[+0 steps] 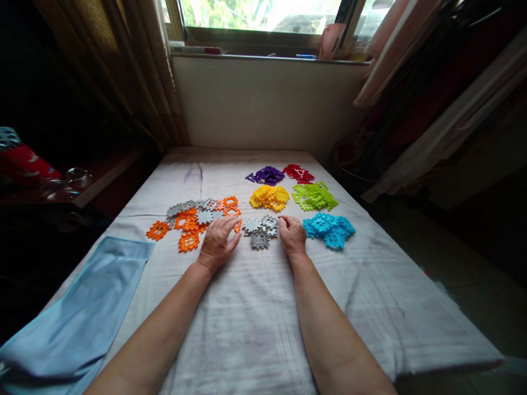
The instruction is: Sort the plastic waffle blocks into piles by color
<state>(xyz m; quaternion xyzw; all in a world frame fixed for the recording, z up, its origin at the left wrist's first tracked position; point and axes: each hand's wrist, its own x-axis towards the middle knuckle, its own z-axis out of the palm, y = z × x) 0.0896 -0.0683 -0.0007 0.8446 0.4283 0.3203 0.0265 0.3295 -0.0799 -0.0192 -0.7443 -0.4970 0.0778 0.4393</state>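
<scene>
My left hand (220,243) reaches over the near right side of a mixed heap of orange tiles (188,240) and grey tiles (205,217). Its fingers are stretched and the thumb stands apart; the fingertips touch or hover over the pieces. To its right is a small pile of grey notched tiles (259,239). At that pile's right edge, my right hand (293,236) is closed, fingers curled in, and what they hold, if anything, is hidden. Just right of this hand sits a pile of blue tiles (329,229).
Farther back are piles of yellow (269,198), green (315,196), purple (267,175) and red tiles (299,173). A light blue cloth (86,307) lies at the left on the sheet-covered surface (247,329). Behind stand a wall and a window (259,15).
</scene>
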